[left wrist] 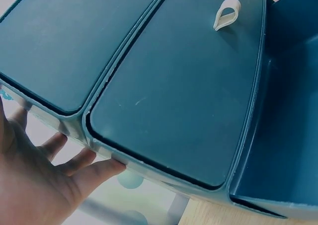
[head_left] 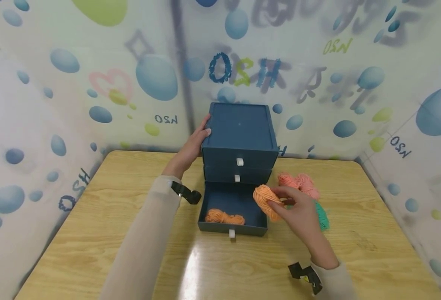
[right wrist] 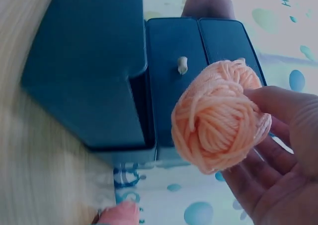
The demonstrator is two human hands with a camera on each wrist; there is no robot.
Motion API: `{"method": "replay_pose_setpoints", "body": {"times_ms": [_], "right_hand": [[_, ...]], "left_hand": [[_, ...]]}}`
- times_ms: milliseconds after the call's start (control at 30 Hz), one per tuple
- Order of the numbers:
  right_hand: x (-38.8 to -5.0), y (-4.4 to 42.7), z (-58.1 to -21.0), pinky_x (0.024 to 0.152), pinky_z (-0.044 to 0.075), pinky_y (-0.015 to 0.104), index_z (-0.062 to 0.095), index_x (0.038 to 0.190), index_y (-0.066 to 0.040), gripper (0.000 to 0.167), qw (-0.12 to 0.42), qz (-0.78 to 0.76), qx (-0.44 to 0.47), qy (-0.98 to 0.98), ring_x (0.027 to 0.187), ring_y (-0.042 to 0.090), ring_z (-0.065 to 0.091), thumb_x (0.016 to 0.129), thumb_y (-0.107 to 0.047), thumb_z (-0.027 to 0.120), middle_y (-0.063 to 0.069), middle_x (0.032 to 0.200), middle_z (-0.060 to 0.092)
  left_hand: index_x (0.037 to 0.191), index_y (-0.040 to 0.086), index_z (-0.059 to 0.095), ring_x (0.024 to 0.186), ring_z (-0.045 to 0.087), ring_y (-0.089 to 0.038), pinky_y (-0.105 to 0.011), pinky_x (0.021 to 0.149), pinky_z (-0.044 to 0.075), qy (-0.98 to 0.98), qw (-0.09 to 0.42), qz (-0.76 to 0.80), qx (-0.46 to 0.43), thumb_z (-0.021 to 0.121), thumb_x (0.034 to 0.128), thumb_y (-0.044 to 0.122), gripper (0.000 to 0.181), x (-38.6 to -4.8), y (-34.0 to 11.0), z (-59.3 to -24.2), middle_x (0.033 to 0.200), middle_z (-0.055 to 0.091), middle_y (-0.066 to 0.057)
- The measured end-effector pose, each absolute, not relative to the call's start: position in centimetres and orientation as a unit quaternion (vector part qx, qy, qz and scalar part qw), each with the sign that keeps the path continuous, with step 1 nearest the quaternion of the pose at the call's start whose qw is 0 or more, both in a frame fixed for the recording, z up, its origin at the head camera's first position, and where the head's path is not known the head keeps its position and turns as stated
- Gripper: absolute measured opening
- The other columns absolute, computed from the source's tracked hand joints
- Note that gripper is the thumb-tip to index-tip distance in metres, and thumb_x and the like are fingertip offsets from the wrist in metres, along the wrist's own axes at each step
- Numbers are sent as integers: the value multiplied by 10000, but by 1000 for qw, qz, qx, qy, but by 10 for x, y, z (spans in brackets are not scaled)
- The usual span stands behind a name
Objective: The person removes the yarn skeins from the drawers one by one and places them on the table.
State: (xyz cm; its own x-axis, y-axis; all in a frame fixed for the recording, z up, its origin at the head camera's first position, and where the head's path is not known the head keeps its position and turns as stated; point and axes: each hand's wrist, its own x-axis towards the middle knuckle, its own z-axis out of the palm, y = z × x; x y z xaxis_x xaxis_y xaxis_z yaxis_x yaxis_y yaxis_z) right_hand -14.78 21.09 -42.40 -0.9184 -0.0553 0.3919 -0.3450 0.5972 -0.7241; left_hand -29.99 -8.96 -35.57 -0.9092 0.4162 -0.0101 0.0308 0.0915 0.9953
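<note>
A dark blue drawer unit (head_left: pixel 239 127) stands on the table with its bottom drawer (head_left: pixel 224 196) pulled out. In that drawer, along the front wall, lies an orange yarn skein (head_left: pixel 225 217). My right hand (head_left: pixel 302 213) pinches a light orange ball of yarn (right wrist: pixel 218 118) between thumb and fingers, above the drawer's right side. Against the unit's left side rests my left hand (head_left: pixel 191 148), its fingers (left wrist: pixel 94 173) extended along the casing in the left wrist view. The upper two drawers are closed, with white loop pulls (left wrist: pixel 227 14).
Pink yarn (head_left: pixel 299 183) and green yarn (head_left: pixel 322 216) lie on the table right of the unit, partly behind my right hand. The wooden table (head_left: pixel 130 175) meets patterned wall coverings (head_left: pixel 130 83) at the back and sides.
</note>
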Motion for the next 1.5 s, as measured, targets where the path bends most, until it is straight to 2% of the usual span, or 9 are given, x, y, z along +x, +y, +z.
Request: {"method": "replay_pose_setpoints", "body": {"times_ms": [133, 333, 700, 967, 1233, 1500], "right_hand": [[-142, 222, -427, 709, 564, 196, 771, 1089, -95, 270, 173, 427, 91, -883, 838, 15, 685, 826, -73, 827, 73, 984, 779], [-130, 236, -433, 678, 588, 247, 780, 1066, -101, 284, 191, 375, 68, -905, 793, 103, 723, 792, -87, 855, 50, 943, 788], [-103, 261, -450, 654, 571, 201, 778, 1056, -105, 268, 166, 326, 12, -930, 813, 141, 725, 799, -101, 852, 46, 930, 784], [-86, 279, -453, 652, 557, 193, 771, 1081, -100, 271, 120, 325, -25, -938, 835, 57, 700, 821, -134, 839, 53, 967, 782], [-78, 291, -457, 667, 551, 248, 762, 1114, -82, 295, 46, 286, -42, -956, 884, 230, 716, 827, -126, 815, 92, 1012, 775], [-89, 289, -470, 651, 518, 326, 766, 1085, -46, 276, 76, 274, -36, -958, 843, 261, 721, 826, -131, 809, 107, 952, 775]], "left_hand": [[1632, 402, 31, 1584, 135, -290, -673, 1158, 302, 724, 148, 656, 153, 317, 1089, 380, 615, -300, -90, -355, 1726, -33, 67], [1633, 398, 33, 1582, 142, -297, -673, 1151, 313, 725, 148, 656, 150, 318, 1088, 375, 616, -300, -90, -355, 1726, -32, 65], [1635, 390, 32, 1588, 107, -282, -670, 1154, 312, 728, 149, 653, 147, 314, 1090, 374, 614, -300, -89, -355, 1726, -41, 66], [1634, 393, 29, 1587, 117, -282, -663, 1160, 311, 725, 150, 655, 152, 312, 1090, 376, 614, -300, -89, -355, 1725, -44, 70], [1635, 388, 27, 1588, 117, -284, -666, 1166, 297, 726, 143, 655, 155, 306, 1091, 376, 612, -300, -91, -355, 1726, -41, 72], [1632, 404, 31, 1589, 109, -280, -670, 1166, 292, 727, 148, 654, 150, 310, 1088, 385, 612, -301, -89, -356, 1726, -35, 70]]}}
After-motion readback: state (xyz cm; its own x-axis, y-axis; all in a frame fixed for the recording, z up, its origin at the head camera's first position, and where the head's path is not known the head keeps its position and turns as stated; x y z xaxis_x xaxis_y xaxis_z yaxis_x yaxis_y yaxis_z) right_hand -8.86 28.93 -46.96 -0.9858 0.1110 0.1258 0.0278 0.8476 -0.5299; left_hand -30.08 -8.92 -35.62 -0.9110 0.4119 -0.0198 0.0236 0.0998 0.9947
